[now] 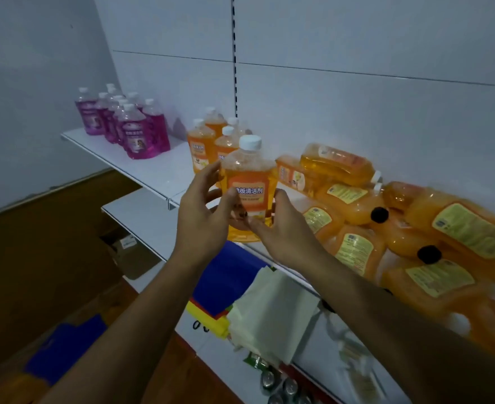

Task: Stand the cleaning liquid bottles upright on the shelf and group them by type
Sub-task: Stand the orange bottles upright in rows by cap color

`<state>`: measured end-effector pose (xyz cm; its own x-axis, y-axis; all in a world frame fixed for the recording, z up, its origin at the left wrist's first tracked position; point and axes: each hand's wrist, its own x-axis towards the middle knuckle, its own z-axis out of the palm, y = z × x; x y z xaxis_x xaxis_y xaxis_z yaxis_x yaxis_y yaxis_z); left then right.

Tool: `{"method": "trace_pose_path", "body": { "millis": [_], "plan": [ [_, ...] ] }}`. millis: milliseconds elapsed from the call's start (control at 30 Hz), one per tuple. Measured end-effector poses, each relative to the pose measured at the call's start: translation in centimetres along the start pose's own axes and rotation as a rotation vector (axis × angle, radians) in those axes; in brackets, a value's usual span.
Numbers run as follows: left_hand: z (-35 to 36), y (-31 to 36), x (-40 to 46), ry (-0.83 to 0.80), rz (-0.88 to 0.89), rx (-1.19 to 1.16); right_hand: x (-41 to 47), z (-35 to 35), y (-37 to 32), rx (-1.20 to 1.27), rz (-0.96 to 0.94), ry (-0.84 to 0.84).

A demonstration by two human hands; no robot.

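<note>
At far left on the white shelf (152, 170), a cluster of purple bottles (123, 123), all upright with white caps, the rear ones largely hidden behind the front ones, labels too small to read. Just right of them, a smaller group of upright orange bottles (211, 135), partly masked by the bottle in front. Centre frame, one orange bottle (247, 173) held upright at the shelf's front edge, white cap on top, orange label facing the camera; base hidden behind fingers, so contact with the shelf impossible to tell. Left hand (202, 217) curled around the bottle's left flank, thumb and fingertips pressing the lower label and side. Right hand (281, 225) against the bottle's lower right, fingers bent around it, their tips concealed behind the bottle. Below the hands, under the shelf edge, a blue and yellow packet (220, 281) and a pale folded cloth or bag (272, 313), both partly cut off by the forearms; further down, some small shiny round items, too blurred to identify. At right, a heap of orange bottles lying flat (386, 228), stacked on one another, yellow labels up, two dark round spots among them of uncertain nature, the outermost bottles smeared by blur and cropped by the frame's right edge.
</note>
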<state>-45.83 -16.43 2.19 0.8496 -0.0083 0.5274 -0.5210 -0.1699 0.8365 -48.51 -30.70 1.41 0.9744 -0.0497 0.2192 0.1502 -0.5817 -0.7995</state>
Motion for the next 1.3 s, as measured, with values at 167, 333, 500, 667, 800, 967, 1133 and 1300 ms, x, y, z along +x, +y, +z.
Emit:
{"method": "trace_pose_path", "body": {
  "millis": [167,333,500,667,800,967,1133,1300],
  "plan": [
    [-0.7,-3.2,3.5,0.010,-0.029,0.041,6.4,1.7,0.4,-0.175,0.018,-0.073],
    [-0.4,-7.0,6.5,-0.002,-0.103,0.047,11.3,4.0,2.3,-0.269,0.045,-0.112],
    [0.3,-11.5,9.9,-0.111,-0.132,0.017,15.1,5.1,4.0,-0.226,0.130,-0.134],
    [0.9,-15.4,13.5,-0.214,-0.100,-0.022,17.9,5.7,4.8,-0.220,0.207,-0.059],
    [0.8,-16.9,14.7,-0.233,-0.113,-0.045,18.3,6.0,4.8,-0.199,0.241,-0.014],
    [0.8,-16.2,13.0,0.025,0.113,-0.033,16.6,3.5,5.4,-0.319,0.312,0.095],
    [4.2,-12.1,11.9,-0.266,0.341,-0.072,13.4,-0.4,5.1,-0.367,0.277,0.287],
    [9.5,-9.6,11.7,-0.527,0.347,0.074,8.7,-5.0,5.7,-0.381,0.316,0.444]
  ]
}}
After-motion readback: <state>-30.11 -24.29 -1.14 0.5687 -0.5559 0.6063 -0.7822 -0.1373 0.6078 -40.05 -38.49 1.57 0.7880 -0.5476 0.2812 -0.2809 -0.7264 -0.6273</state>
